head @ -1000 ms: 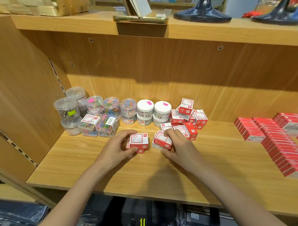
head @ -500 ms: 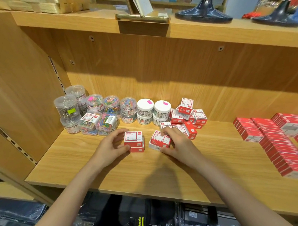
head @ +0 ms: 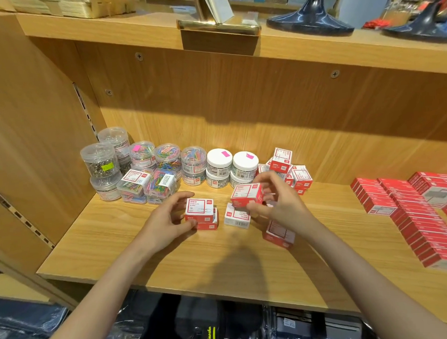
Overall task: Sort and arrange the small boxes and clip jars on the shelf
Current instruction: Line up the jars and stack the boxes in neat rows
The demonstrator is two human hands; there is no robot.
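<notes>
Red-and-white small box (head: 247, 195) up off wooden shelf (head: 97, 241), pinched in right hand (head: 283, 205), thumb under, fingers behind. Left hand (head: 166, 223) grips two-high stack of small boxes (head: 201, 214) on shelf, thumb at front, fingers curled over back. White-sided box (head: 236, 216) lies between hands, directly under lifted one. Loose box (head: 279, 233) below right wrist. Clip jars (head: 165, 161) lined along back wall, leftover box pile (head: 291, 172) at their right end. Flat red packs (head: 411, 212) rowed far right.

Stationery shop, stocked wooden shelf (head: 247, 265), clip jars (head: 193, 157)
</notes>
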